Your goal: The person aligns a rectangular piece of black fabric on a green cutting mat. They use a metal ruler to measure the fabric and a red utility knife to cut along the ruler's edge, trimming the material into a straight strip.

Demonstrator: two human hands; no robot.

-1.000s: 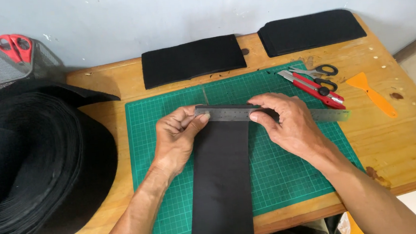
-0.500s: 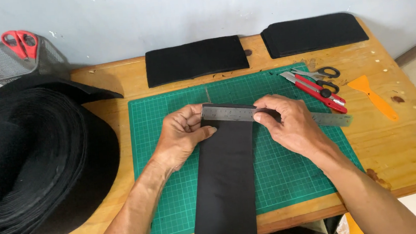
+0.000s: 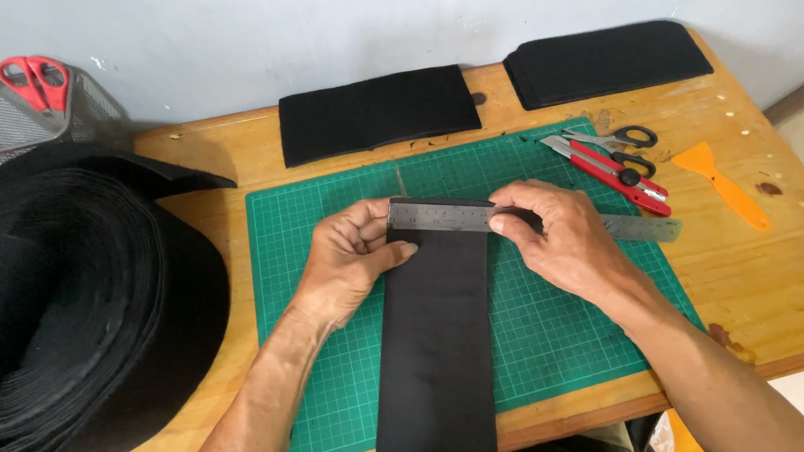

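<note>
Long black fabric strip [image 3: 436,339] lying lengthwise on green gridded cutting mat [image 3: 567,338]; flat steel ruler [image 3: 440,218] laid across its top end. Left hand [image 3: 347,260], fingers curled, pressing the ruler's left end; right hand [image 3: 563,241] pinching its middle.

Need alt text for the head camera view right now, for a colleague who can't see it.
Two bare hands press a steel ruler across the top end of a black fabric strip on a green cutting mat: left hand at the ruler's left end, right hand at its middle. A large black fabric roll lies left; a red utility knife and scissors lie right.
</note>
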